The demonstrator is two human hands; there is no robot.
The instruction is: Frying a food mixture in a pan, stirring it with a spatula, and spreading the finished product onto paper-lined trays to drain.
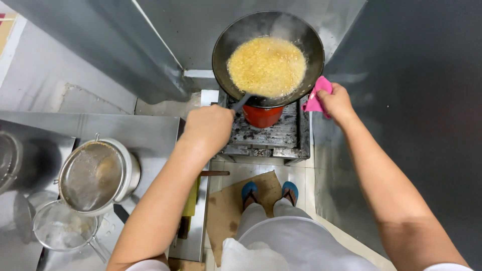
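The wok [268, 55] filled the whole top of the burner stand [268, 135], leaving no room to set anything beside it. Steel wall panels [100, 55] closed in tightly behind and to the left, and a dark panel [416, 100] boxed in the right side. Open passage ran only from the front, over the cardboard sheet [228, 211] on the floor. On the left counter [150, 135], a mesh strainer [93, 175] over a pot and a second strainer [63, 228] blocked the near end; the strip toward the burner lay free.

My left hand [210, 126] hides the utensil handle [242, 102], whose working end vanishes under bubbling oil [267, 66]. The wok [221, 50] covers the red burner's [262, 116] top. The left edge crops a metal pot [6, 160].
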